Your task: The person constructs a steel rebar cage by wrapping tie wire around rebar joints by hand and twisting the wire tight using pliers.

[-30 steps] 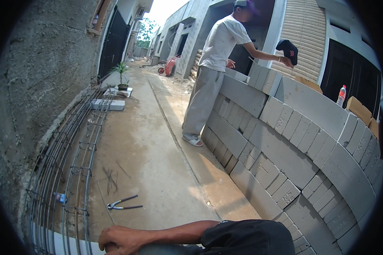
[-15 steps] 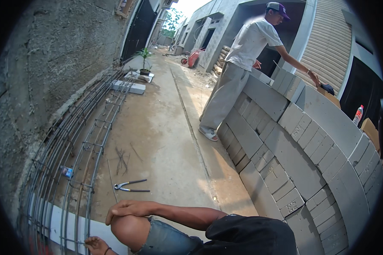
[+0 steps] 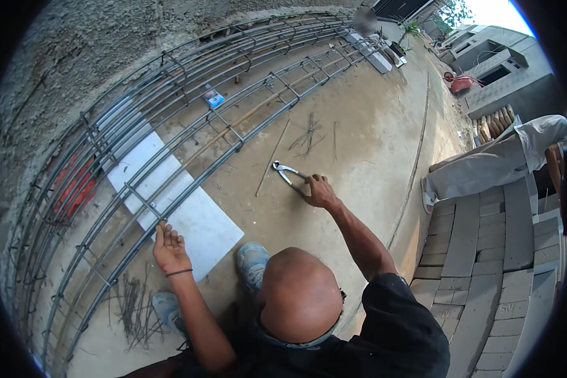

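My right hand is closed round the handle ends of a pair of end-cutting pincers. The pincers are at the concrete floor, their jaws pointing away from me and their handles spread apart. Beside the edge of a long rebar cage, my left hand has its fingers curled, with the fingertips up against the nearest steel bar. Whether a small thing sits in that pinch is hidden. The cage runs along the rough wall, its bars joined by square stirrups. Under it, near my left hand, lies a white slab.
Loose wires lie beyond the pincers, another wire bundle near my shoes. A red object and a small blue pack show through the cage. At right, a person in light trousers stands by stacked grey blocks.
My view has swung down and left toward the rebar cage. My right hand has left my knee and reached forward onto the pincers. My left hand is still by the cage.
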{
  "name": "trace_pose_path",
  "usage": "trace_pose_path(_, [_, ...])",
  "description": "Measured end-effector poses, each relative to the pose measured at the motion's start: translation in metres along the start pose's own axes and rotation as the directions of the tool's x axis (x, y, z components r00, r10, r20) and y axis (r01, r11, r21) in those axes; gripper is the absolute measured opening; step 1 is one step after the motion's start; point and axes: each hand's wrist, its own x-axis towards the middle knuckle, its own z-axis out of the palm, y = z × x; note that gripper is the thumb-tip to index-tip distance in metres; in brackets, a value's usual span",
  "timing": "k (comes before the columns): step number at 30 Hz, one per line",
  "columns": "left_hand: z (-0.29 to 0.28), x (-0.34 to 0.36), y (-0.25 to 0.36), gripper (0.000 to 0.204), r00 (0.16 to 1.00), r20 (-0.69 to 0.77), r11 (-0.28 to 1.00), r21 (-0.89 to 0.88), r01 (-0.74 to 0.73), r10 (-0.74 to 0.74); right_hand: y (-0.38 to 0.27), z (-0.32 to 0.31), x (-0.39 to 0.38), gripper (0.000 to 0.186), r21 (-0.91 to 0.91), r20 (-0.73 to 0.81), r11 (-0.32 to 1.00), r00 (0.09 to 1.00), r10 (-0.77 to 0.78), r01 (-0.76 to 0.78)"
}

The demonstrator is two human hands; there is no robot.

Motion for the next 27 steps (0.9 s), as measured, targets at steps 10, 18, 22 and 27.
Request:
trace_pose_path(10, [0.017,-0.013,-0.001,0.025,0.958,-0.18,0.955,0.239,-0.175,0.221,-0.001,0.01,0.036,0.038,-0.212,0.214,0.972,0.975,-0.058,0.105])
trace_pose_path(18, [0.015,-0.012,-0.003,0.024,0.975,-0.152,0.966,0.223,-0.129,0.165,-0.009,0.008,0.026,0.029,-0.177,0.114,0.975,0.987,-0.117,0.136])
trace_pose_path(22, [0.015,-0.006,-0.002,0.025,0.989,-0.149,0.993,0.111,0.028,-0.012,-0.074,-0.054,0.007,0.026,0.509,0.438,0.708,0.855,0.277,-0.489])
trace_pose_path(27, [0.021,-0.002,-0.013,0.024,0.984,0.007,0.977,-0.119,0.179,-0.179,-0.144,-0.107,-0.03,0.039,0.809,0.438,0.477,0.893,-0.101,-0.343])
